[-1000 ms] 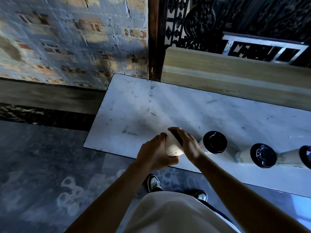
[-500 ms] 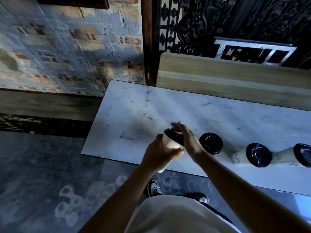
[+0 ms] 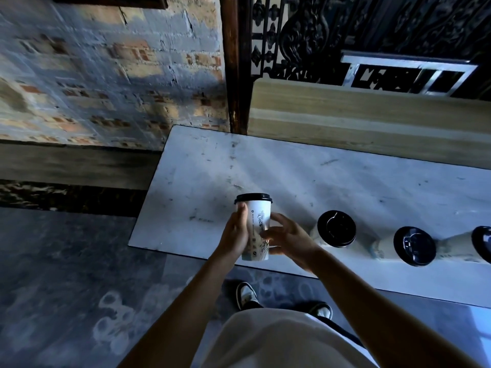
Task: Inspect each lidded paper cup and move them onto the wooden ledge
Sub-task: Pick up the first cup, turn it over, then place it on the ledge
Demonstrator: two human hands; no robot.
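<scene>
A white paper cup with a black lid (image 3: 257, 227) is held upright above the near edge of the white marble table (image 3: 305, 179). My left hand (image 3: 235, 236) grips its left side, thumb up near the lid. My right hand (image 3: 288, 239) touches its lower right side with spread fingers. Three more lidded cups stand in a row on the table to the right: the nearest cup (image 3: 336, 229), a second cup (image 3: 414, 246), and a third cup (image 3: 481, 247) cut by the frame edge. The wooden ledge (image 3: 372, 115) runs behind the table.
A brick wall (image 3: 106, 70) stands at the left, with a dark wooden post (image 3: 233, 65) beside it. Black ornate ironwork (image 3: 345, 30) rises behind the ledge. My shoes (image 3: 247, 294) are on the dark floor below the table's near edge.
The cup was tilted on its side between both hands; now it stands upright and higher, its printed side facing me. My right hand has slid from the lid down to the lower side.
</scene>
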